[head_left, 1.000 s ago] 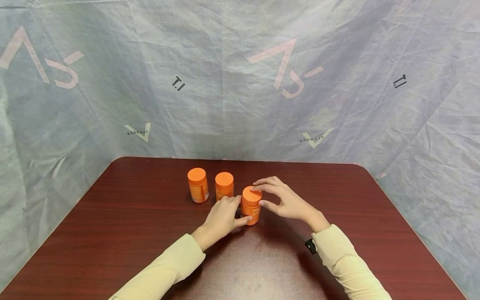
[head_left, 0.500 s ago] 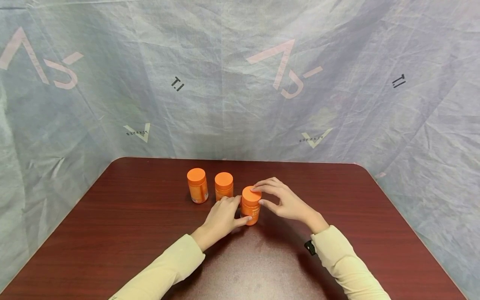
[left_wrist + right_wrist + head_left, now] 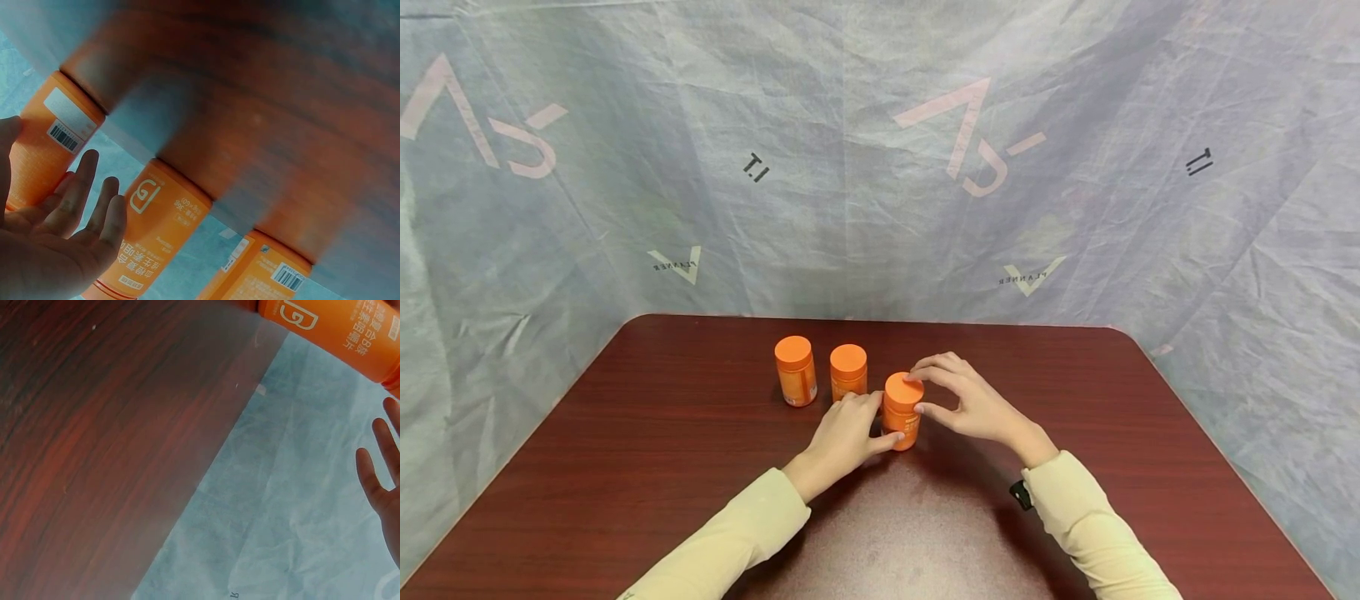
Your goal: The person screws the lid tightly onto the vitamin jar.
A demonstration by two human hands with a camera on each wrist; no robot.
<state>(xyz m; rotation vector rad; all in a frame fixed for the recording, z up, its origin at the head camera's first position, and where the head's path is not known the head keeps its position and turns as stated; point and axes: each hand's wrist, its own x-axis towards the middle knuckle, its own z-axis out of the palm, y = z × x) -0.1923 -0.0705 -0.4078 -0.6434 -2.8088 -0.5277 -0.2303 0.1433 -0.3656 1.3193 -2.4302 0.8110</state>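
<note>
An orange bottle (image 3: 901, 423) with an orange screw lid (image 3: 904, 388) stands upright on the dark red table, nearest of three alike. My left hand (image 3: 844, 433) grips its body from the left, thumb across the front and fingers around the far side. From the right, my right hand (image 3: 970, 400) pinches the lid between thumb and forefinger. In the left wrist view, part of that bottle (image 3: 47, 144) shows beside the left thumb. The right wrist view shows several spread fingers of the right hand (image 3: 390, 500) near the lid.
Two more lidded orange bottles, the middle one (image 3: 848, 367) and the far left one (image 3: 796, 372), stand upright left of the held one. The middle one is partly hidden behind the left hand. Grey printed cloth (image 3: 850, 167) hangs around the table (image 3: 625, 467).
My right thumb and forefinger have shifted slightly around the lid. The left hand and all the bottles stay in place.
</note>
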